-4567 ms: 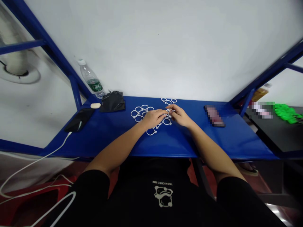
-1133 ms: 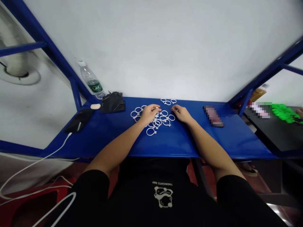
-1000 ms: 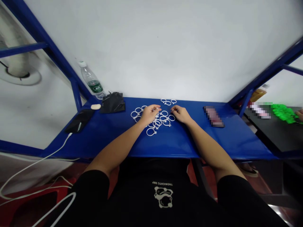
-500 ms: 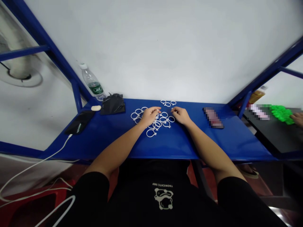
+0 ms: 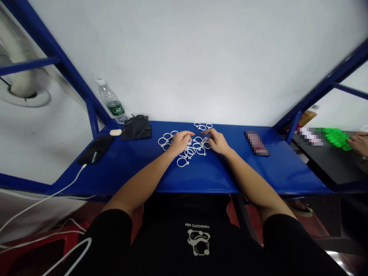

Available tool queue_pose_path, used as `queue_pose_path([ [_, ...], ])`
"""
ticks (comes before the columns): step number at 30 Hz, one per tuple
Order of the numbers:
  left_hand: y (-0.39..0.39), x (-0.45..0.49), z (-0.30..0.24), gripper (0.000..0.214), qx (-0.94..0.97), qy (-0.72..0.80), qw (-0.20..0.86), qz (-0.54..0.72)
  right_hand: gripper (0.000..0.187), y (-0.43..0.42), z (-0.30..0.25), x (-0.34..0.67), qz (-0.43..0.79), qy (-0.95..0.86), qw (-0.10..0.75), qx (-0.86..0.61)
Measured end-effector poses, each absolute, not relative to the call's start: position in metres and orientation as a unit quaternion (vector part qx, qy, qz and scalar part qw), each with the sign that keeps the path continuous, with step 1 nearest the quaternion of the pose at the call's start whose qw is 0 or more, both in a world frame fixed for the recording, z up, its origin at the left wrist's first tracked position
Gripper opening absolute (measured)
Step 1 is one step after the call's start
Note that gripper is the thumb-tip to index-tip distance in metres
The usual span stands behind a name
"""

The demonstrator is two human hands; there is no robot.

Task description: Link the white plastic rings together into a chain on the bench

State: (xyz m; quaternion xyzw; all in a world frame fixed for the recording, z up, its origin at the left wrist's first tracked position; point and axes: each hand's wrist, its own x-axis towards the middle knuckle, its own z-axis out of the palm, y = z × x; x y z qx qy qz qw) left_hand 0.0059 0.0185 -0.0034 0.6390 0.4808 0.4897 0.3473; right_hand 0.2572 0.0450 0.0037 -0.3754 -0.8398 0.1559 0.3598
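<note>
Several thin white plastic rings with small clasp-like ends (image 5: 183,162) lie in a loose cluster on the blue table (image 5: 201,180). My left hand (image 5: 179,142) is over the left part of the cluster, thumb and forefinger close together; whatever they may hold is too small to make out. At the right side of the cluster is my right hand (image 5: 217,142), its forefinger stretched toward the left hand and its thumb apart, beside a white ring (image 5: 206,144). Three more rings (image 5: 202,127) lie farther back near the wall.
At the left are a water bottle (image 5: 114,105), a black plastic bundle (image 5: 136,127), a pale oval object (image 5: 115,132) and a black cabled phone (image 5: 95,150). A pixelated phone-like object (image 5: 257,143) lies right. Beyond the frame, another person's hand (image 5: 359,142) touches bright green pieces (image 5: 337,138).
My right hand has shifted slightly left, and its forefinger has straightened out. The left hand has barely moved, its forefinger now straighter. The other person's hand has come farther into view.
</note>
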Motion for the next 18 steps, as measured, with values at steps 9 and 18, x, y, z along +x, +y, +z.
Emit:
queue_pose_path([
  [9,0.021,0.006,0.000,0.038,0.657,0.468,0.318,0.497,0.047,0.093,0.001,0.262,0.030,-0.813,0.293,-0.503],
  [18,0.008,0.007,0.001,0.045,0.802,0.429,0.153,0.386,0.061,0.130,-0.002,0.220,-0.024,-0.826,0.119,-0.550],
])
